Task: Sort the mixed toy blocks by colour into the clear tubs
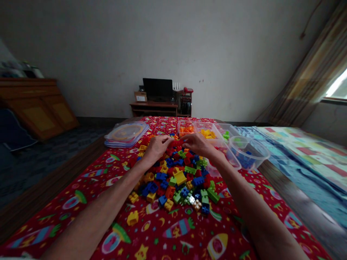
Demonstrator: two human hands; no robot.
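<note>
A heap of small plastic building bricks (175, 177) in red, blue, yellow, green and orange lies on a red rocket-patterned cloth (173, 231). My left hand (158, 148) rests at the far edge of the heap, fingers curled down among red bricks. Close beside it, my right hand (197, 144) curves over the same red bricks, its fingertips almost meeting the left. Neither hand's fingers show clearly whether a brick is inside. Just past the right hand stands a clear compartment tray (208, 130) holding sorted orange, yellow and green bricks.
A clear round tub (248, 153) with blue bricks sits right of the tray, and a clear round lid (126, 134) lies at the far left of the cloth. A patterned quilt (303, 159) spreads to the right. Beyond stand a low desk (153, 108) with a monitor (157, 89) and a wooden cabinet (38, 108).
</note>
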